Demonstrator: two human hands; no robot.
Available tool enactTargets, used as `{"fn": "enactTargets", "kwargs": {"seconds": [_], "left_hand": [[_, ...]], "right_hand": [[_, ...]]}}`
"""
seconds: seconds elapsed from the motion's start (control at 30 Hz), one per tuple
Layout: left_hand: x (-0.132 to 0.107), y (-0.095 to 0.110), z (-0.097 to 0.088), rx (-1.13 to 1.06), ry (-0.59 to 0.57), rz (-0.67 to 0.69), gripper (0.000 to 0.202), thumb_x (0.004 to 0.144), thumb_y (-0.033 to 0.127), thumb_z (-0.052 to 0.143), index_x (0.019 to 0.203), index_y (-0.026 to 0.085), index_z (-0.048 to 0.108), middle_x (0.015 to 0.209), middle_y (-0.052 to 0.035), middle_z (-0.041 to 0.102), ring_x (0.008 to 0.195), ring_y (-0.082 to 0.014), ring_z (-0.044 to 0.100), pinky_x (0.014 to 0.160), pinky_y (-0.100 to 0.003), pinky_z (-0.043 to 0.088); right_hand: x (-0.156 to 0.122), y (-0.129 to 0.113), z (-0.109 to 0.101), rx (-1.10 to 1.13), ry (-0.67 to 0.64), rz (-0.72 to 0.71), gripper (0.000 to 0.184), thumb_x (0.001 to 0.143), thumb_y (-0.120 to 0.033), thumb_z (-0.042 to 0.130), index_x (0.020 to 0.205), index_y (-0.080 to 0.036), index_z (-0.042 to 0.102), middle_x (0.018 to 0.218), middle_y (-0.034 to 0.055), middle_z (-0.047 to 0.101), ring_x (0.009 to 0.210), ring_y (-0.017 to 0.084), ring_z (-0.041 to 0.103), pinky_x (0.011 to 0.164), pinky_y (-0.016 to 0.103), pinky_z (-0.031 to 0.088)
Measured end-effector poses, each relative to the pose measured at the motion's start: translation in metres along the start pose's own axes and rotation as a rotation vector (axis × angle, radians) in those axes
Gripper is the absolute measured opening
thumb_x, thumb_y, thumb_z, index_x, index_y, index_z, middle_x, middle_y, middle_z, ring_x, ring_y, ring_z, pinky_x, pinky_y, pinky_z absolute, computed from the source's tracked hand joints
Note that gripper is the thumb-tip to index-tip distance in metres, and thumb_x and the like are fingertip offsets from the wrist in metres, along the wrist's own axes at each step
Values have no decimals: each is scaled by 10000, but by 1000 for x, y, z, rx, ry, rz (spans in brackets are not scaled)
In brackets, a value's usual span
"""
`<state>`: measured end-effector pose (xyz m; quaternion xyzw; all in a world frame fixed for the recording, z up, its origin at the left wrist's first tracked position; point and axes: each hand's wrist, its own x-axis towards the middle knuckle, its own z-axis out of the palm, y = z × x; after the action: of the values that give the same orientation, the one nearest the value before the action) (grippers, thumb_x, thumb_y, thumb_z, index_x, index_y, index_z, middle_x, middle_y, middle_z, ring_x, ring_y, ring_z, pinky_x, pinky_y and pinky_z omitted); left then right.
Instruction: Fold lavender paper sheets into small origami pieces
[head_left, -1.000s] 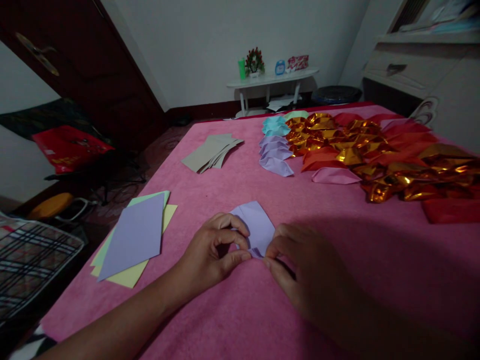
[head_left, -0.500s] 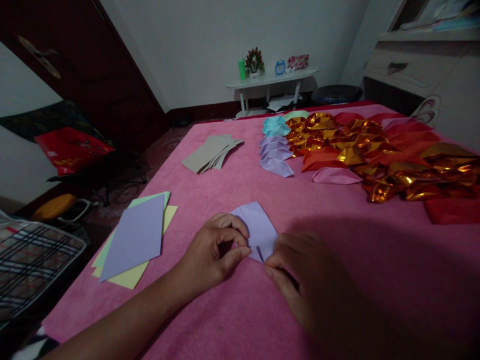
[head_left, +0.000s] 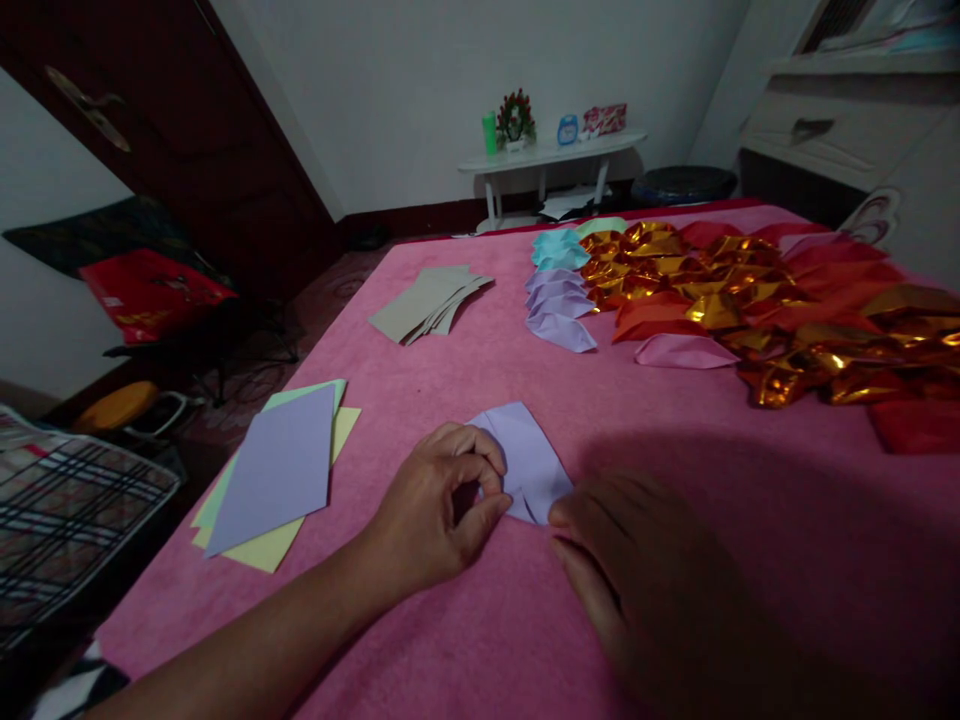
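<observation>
On the pink cloth in front of me lies a partly folded sheet of purple paper (head_left: 531,455), with a short folded flap along its near edge. My left hand (head_left: 450,490) pinches the left side of that near edge between thumb and curled fingers, which hide the paper's left part. At the near right corner, my right hand (head_left: 622,560) has its thumb and index fingertip closed on the paper's edge. Much of the right hand is in shadow.
Flat coloured sheets (head_left: 277,470) lie to the left, and grey paper pieces (head_left: 427,305) farther back. Several folded purple papers (head_left: 559,300) stand beside rows of gold foil and red folded papers (head_left: 690,280) at the back right. A white side table (head_left: 555,155) stands beyond.
My right hand has slid a little to the right along the paper's near edge, and the flap's slit looks less dark. My left hand keeps its pinch. The whole view has shifted slightly.
</observation>
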<state>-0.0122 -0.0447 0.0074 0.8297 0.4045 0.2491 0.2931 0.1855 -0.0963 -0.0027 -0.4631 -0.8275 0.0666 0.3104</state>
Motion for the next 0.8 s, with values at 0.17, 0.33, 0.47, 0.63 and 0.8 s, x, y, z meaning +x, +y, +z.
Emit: {"fn": "enactTargets", "kwargs": {"seconds": [0.17, 0.33, 0.47, 0.63, 0.8], "left_hand": [[2, 1, -1, -17, 1, -1, 149, 800, 186, 594, 659, 156, 554, 853, -27, 582, 815, -151, 525, 762, -315, 397], [2, 2, 0, -1, 9, 6, 143, 787, 167, 592, 652, 157, 543, 846, -27, 580, 806, -152, 523, 755, -317, 398], [1, 1, 2, 24, 29, 15, 129, 770, 157, 599, 657, 159, 535, 852, -29, 580, 808, -154, 523, 759, -322, 397], [0, -1, 3, 32, 32, 33, 124, 762, 148, 599, 662, 160, 526, 849, -27, 577, 816, -154, 523, 761, -320, 395], [0, -2, 2, 31, 28, 26, 118, 760, 151, 604, 661, 159, 539, 848, -27, 579, 816, -155, 523, 761, -320, 393]], "right_hand": [[0, -2, -1, -76, -91, -25, 154, 732, -57, 542, 740, -200, 599, 725, 28, 578, 668, 206, 481, 659, 349, 342], [-2, 0, 4, -214, -20, -154, 142, 681, -64, 548, 673, -201, 587, 703, 26, 555, 636, 203, 454, 628, 359, 331], [-2, 1, 8, -228, 24, -187, 175, 725, -53, 500, 682, -189, 602, 705, 35, 555, 653, 204, 471, 646, 363, 362], [-1, 1, 9, -124, 80, -220, 245, 818, -48, 417, 735, -165, 615, 906, 76, 629, 808, 206, 528, 791, 371, 403], [-2, -1, 9, -109, 78, -228, 277, 855, -60, 373, 829, -162, 630, 761, 69, 616, 751, 193, 535, 785, 377, 420]]}}
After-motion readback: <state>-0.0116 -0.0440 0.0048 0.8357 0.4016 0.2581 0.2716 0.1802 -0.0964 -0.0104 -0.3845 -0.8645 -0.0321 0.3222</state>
